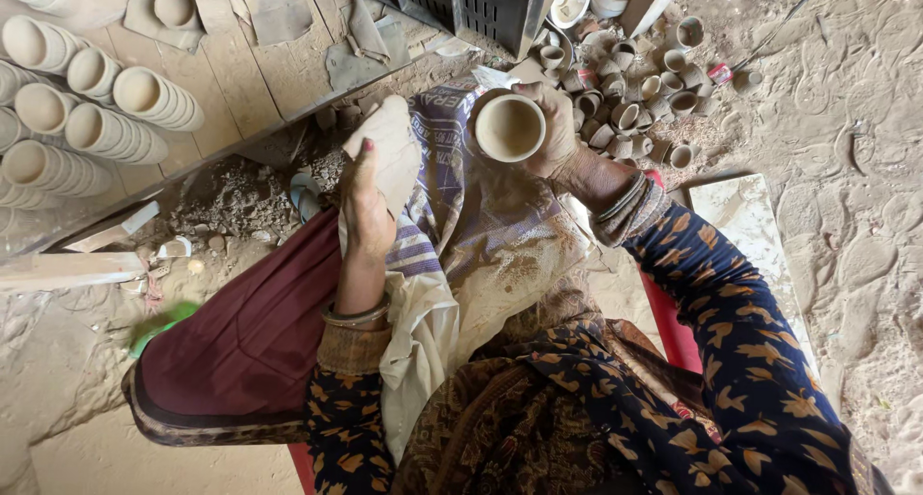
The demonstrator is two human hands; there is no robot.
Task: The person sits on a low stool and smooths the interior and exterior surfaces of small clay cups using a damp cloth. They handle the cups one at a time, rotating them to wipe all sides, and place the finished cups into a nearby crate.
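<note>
My right hand (561, 135) grips a small unfired clay cup (509, 127) by its side, its open mouth facing up at me. My left hand (364, 205) holds a dusty pale cloth (396, 149) bunched in its fingers, a short way left of the cup. Both hands are above my lap, which is covered by a striped, clay-stained cloth (481, 245) and a maroon garment (250, 332). Bangles show on both wrists.
Stacks of pale clay cups (96, 120) lie on a wooden board (240, 72) at upper left. A heap of small clay cups (635, 91) sits on the dusty ground at upper right, behind a dark plastic crate (471, 5). A pale slab (745, 226) lies at right.
</note>
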